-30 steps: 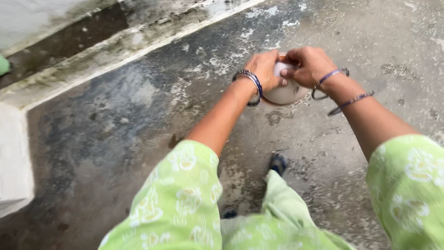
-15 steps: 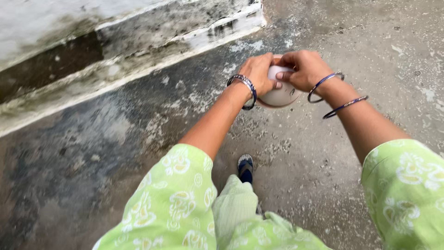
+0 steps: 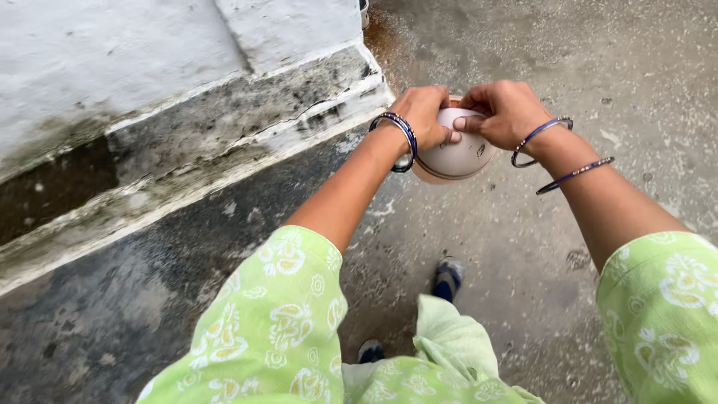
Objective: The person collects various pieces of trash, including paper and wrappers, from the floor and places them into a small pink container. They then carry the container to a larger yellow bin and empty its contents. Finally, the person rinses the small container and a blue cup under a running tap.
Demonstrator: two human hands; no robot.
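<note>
A small round white bowl (image 3: pixel 458 155) with a brown rim is held out in front of me, above the concrete ground. My left hand (image 3: pixel 423 114) grips its left side, thumb over the top. My right hand (image 3: pixel 505 111) grips its upper right side, fingers curled over the rim. Both wrists carry blue bangles, and both arms wear light green patterned sleeves. What is inside the bowl is hidden by my hands.
A stained white wall with a stepped concrete ledge (image 3: pixel 224 142) runs along the left. Grey concrete ground (image 3: pixel 598 60) lies under and ahead of me, wet and dark at lower left. My sandalled foot (image 3: pixel 447 277) is below the bowl.
My view has moved forward along the ledge. Both hands have kept hold of the bowl, and my foot has stepped ahead.
</note>
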